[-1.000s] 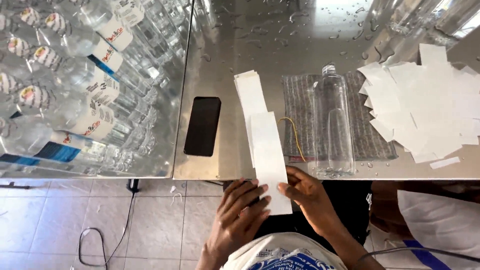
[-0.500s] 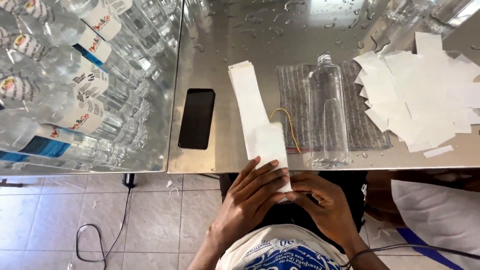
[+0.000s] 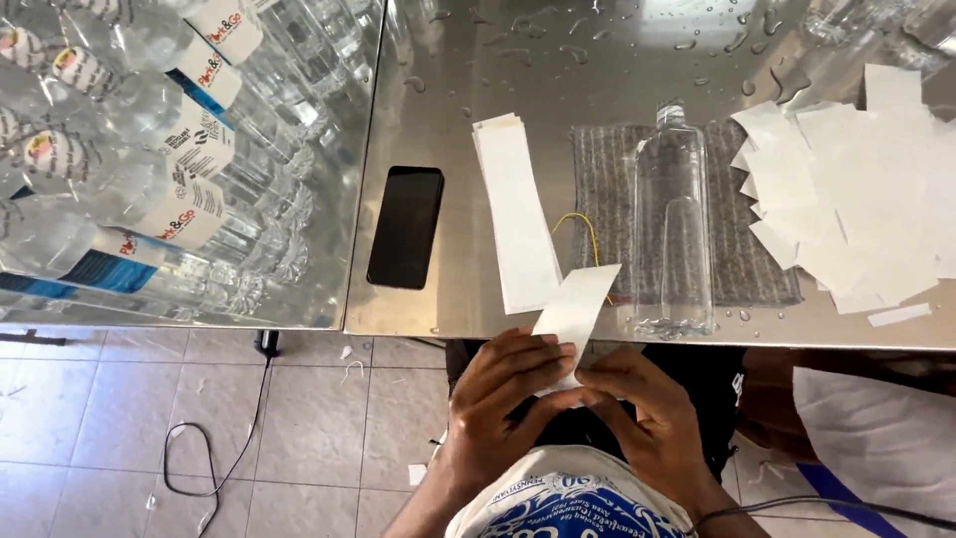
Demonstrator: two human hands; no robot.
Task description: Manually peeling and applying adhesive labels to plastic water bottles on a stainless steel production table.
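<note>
Clear bottle point(image 3: 675, 224) beside label stack point(image 3: 518, 214)

place: bottling workshop | evidence: wet steel table point(image 3: 498, 60); stacked labelled water bottles point(image 3: 149, 169); label strips point(image 3: 513, 209)

The white label strip point(image 3: 578, 309) now tilts rightward, lifted off the stack point(image 3: 518, 214).

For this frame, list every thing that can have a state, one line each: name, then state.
Left hand: pinching the white strip.
Right hand: gripping the same strip.
White strip: lifted, tilted right.
Stack of strips: lying flat on the steel table.
Clear bottle: lying on the grey mat.
Phone: screen dark.
Loose white papers: scattered.
</note>
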